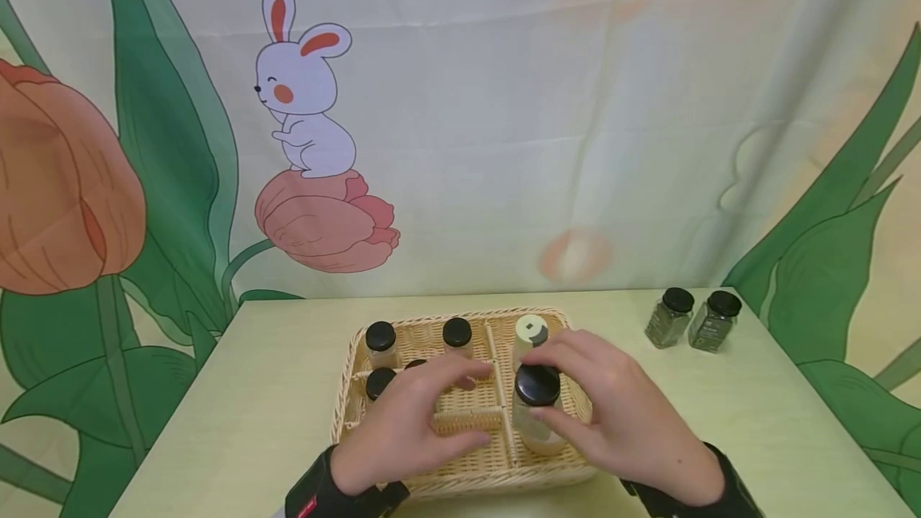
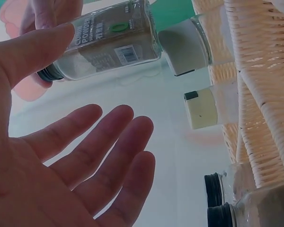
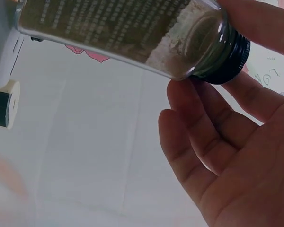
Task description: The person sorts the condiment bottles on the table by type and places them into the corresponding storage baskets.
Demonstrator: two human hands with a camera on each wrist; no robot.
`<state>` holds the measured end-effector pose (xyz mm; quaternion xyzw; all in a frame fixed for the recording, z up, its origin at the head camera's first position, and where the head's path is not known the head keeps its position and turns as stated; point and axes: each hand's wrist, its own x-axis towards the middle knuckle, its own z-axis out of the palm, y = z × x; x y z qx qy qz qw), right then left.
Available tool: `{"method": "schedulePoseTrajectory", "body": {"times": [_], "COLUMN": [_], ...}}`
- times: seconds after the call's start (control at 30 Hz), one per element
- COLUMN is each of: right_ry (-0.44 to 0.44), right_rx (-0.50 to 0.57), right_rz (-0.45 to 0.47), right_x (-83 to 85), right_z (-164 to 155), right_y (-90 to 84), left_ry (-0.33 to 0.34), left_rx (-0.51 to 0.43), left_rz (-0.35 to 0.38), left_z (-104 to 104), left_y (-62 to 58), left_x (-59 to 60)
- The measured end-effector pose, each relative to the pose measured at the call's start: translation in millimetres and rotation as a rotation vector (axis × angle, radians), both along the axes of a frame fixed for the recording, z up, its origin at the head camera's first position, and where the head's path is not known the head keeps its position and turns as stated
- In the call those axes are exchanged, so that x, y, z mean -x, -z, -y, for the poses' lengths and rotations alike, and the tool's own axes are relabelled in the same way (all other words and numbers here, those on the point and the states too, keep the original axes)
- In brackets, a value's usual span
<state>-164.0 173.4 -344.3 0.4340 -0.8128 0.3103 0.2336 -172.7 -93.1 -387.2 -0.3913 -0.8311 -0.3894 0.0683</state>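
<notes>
"Low in the head view, right of centre, I have the right hand (image 1: 612, 406) pinching the black lid (image 1: 538, 384) of a glass jar (image 1: 536, 426) between thumb and fingers."

"Where exactly is that jar?"

"At the right-hand compartment of the wicker basket (image 1: 504, 486), lid uppermost. I can't tell from here whether its base touches the weave. My left wrist feed shows its label (image 2: 116, 33), with a barcode and the word POWDER."

"And the left hand (image 1: 413, 426)?"

"Fingers loose and spread, palm toward the jar but apart from it, holding nothing. I see it over the basket, lower middle of the frame, hiding part of what stands there."

"Anything else on your screens?"

"A cream-lidded jar (image 1: 531, 330) just behind the held one, and black-capped jars (image 1: 380, 338) in the basket's left part. Toward the right edge, two dark-lidded jars (image 1: 670, 318) stand side by side on the table (image 1: 245, 414). Upper left, a rabbit (image 1: 316, 138) on the backdrop (image 1: 468, 118)."
</notes>
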Motion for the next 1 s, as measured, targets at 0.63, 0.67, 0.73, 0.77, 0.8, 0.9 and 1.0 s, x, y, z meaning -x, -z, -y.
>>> {"method": "schedulePoseTrajectory", "body": {"times": [0.63, 0.67, 0.73, 0.77, 0.8, 0.9, 1.0], "right_ry": [-0.024, -0.022, -0.019, -0.02, -0.019, -0.02, -0.024], "right_rx": [-0.007, -0.01, -0.015, -0.017, -0.021, -0.026, -0.026], "right_rz": [0.001, 0.004, 0.012, 0.018, 0.021, 0.024, 0.015], "right_x": [-3.6, -3.8, -4.0, -4.1, -4.0, -3.8, -3.0], "right_z": [9.4, 9.5, 9.6, 9.6, 9.6, 9.9, 10.4], "right_y": [5.1, 5.2, 5.5, 5.6, 5.8, 6.4, 7.0], "left_ry": [0.022, 0.02, 0.015, 0.014, 0.013, 0.017, 0.019], "left_rx": [-0.01, -0.01, -0.013, -0.014, -0.018, -0.025, -0.03], "left_rz": [-0.045, -0.044, -0.037, -0.036, -0.034, -0.037, -0.032], "left_z": [-3.8, -4.1, -4.5, -4.7, -4.7, -5.2, -5.5], "left_y": [4.1, 4.2, 4.1, 4.1, 4.2, 4.3, 4.4], "left_x": [-2.5, -2.9, -3.7, -4.1, -4.3, -4.6, -4.8]}}
